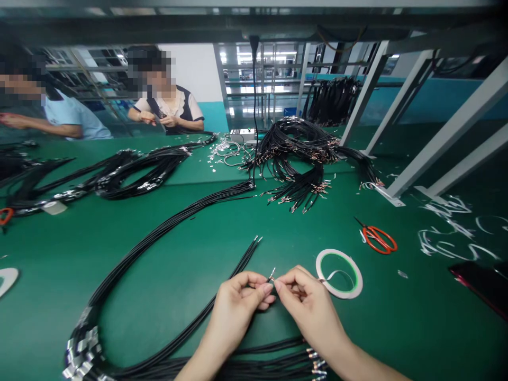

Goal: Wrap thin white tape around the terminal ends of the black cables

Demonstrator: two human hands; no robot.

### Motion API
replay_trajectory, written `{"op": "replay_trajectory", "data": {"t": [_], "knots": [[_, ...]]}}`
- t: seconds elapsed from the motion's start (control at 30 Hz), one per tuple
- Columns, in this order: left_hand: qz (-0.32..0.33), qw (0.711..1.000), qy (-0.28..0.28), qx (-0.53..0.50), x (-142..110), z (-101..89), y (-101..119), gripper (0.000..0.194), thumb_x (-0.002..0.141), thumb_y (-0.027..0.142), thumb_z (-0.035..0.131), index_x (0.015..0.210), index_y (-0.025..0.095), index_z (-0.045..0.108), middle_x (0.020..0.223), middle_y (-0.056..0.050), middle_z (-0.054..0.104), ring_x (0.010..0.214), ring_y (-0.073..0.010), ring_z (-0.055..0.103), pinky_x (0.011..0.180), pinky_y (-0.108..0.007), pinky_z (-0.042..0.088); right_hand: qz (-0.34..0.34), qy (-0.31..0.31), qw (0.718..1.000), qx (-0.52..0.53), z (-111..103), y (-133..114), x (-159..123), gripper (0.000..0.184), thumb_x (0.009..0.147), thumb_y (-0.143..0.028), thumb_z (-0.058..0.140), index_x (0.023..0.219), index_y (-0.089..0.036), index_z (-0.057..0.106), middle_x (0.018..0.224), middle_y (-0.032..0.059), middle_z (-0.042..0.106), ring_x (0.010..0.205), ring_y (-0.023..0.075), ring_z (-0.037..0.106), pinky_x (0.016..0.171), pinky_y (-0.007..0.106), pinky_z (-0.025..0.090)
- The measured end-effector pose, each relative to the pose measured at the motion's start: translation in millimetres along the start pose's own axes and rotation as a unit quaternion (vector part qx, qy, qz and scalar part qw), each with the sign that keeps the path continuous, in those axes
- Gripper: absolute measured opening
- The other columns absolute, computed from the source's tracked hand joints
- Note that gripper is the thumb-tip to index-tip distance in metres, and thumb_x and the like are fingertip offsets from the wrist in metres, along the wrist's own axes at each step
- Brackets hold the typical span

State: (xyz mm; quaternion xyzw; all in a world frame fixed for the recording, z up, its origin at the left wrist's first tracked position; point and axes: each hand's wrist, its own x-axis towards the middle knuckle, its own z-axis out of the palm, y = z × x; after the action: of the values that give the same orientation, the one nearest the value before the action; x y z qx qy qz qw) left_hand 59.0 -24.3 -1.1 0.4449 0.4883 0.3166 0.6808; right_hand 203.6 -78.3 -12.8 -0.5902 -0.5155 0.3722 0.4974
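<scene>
Head view, from where I'm standing: left hand point(244, 299) is pinching a metal-tipped black cable point(272, 274) over the green worktop point(293, 227). Right hand point(305, 299) has thumb and finger pressed together just beside the tip, can't tell on what. Looks like fiddly tip work, so next move wants 2 steady hands.

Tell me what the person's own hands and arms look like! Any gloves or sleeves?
The left hand and right hand are bare: no gloves, and no rings, watch or bracelet show. The forearms show no sleeves either; anything higher up is out of view.
</scene>
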Motion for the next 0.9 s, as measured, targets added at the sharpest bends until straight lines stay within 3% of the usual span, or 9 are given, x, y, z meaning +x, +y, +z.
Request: {"op": "replay_trajectory", "data": {"t": [0.4,0.9], "knots": [[0.001,1.000,-0.003,-0.020,-2.6,3.6,-1.6,0.032,0.067,0.036,0.079,0.078,0.010,0.065,0.066,-0.003,0.070,0.056,-0.0128,0.067,0.055,-0.021,0.055,-0.012,-0.011,0.999,0.040,0.6,-5.7,0.5,0.018,0.090,-0.024,0.056,0.075,-0.017,0.063,0.073,-0.0007,0.054,0.061,0.0118,0.052,0.053,0.022,0.039],[-0.050,0.991,-0.072,-0.100,-8.1,1.7,2.6,0.021,0.076,0.029,0.074,0.075,0.009,0.067,0.066,-0.003,0.065,0.052,-0.0079,0.061,0.051,-0.017,0.050,-0.009,-0.016,0.999,0.038,-0.8,-6.3,0.0,0.020,0.091,-0.027,0.055,0.075,-0.018,0.062,0.074,-0.0004,0.055,0.062,0.0124,0.054,0.055,0.024,0.041]]}}
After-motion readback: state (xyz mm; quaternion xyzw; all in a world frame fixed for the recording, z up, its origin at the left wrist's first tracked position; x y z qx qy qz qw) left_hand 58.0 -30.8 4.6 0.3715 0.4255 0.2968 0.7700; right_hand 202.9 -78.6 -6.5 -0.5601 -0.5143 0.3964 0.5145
